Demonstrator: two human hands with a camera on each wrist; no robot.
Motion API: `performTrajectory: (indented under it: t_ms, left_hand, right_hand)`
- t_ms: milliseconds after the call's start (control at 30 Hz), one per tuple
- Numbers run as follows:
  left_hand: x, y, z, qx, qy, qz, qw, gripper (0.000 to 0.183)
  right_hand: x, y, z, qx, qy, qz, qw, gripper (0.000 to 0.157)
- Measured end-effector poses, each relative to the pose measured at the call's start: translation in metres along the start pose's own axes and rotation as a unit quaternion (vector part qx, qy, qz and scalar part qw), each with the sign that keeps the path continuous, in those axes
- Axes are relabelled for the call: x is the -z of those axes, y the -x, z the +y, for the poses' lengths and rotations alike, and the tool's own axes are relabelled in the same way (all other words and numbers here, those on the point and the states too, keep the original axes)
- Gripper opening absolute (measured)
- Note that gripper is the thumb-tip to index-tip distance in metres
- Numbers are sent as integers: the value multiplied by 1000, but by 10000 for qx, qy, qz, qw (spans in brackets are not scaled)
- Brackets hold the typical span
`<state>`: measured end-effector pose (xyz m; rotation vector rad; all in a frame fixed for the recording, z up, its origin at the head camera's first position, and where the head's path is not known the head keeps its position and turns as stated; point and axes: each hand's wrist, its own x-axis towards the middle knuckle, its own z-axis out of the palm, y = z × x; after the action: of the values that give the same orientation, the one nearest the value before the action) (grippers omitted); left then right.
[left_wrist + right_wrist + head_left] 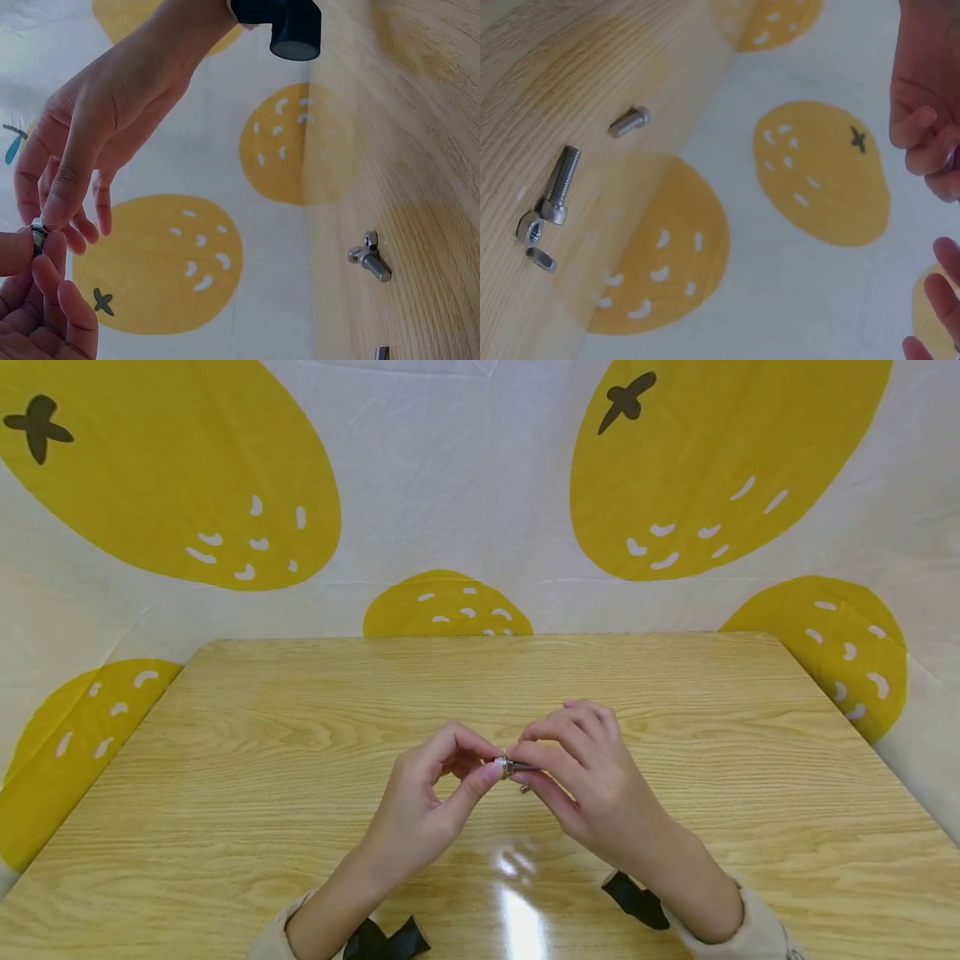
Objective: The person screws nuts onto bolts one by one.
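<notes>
The fruit-print cloth (487,502) hangs at twelve o'clock, beyond your wood-grain table (300,710). Over the tabletop, your left hand (426,802) pinches one end of a metal bolt (518,767) between thumb and index finger; your right hand (600,785), toward three o'clock from it, pinches the shank. The bolt sits between your two sets of fingertips, with a nut-like collar (510,767) around it (its exact shape is too small to tell).

Expect it to be light, rigid and hard to damage, but probably slick where the metal is smooth. Your surest hold should be across the collar's flats, with the other pinch along the shank.

In the right wrist view a long bolt (560,184) lies loose on the table, with a shorter bolt (630,121) between one and two o'clock from it. At seven o'clock, by its head, is a hex nut (530,227); a second nut (541,259) lies at five o'clock from that.
</notes>
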<state>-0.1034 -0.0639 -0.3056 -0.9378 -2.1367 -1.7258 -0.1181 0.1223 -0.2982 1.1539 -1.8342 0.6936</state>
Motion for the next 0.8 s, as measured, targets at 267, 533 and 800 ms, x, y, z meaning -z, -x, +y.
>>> performTrajectory:
  t_ms: [267,533,800]
  left_hand:
    - [0,0,0,163,40,-22,9999,5]
    - [2,-1,-2,196,-158,22,9997,5]
    - [10,-4,-10,521,-430,71,9977,8]
  right_hand:
    - [-2,0,-1,39,92,-4,10000,23]
    - [-2,3,2,-245,-45,-244,9994,27]
    - [1,14,14,-833,199,-952,9918,43]
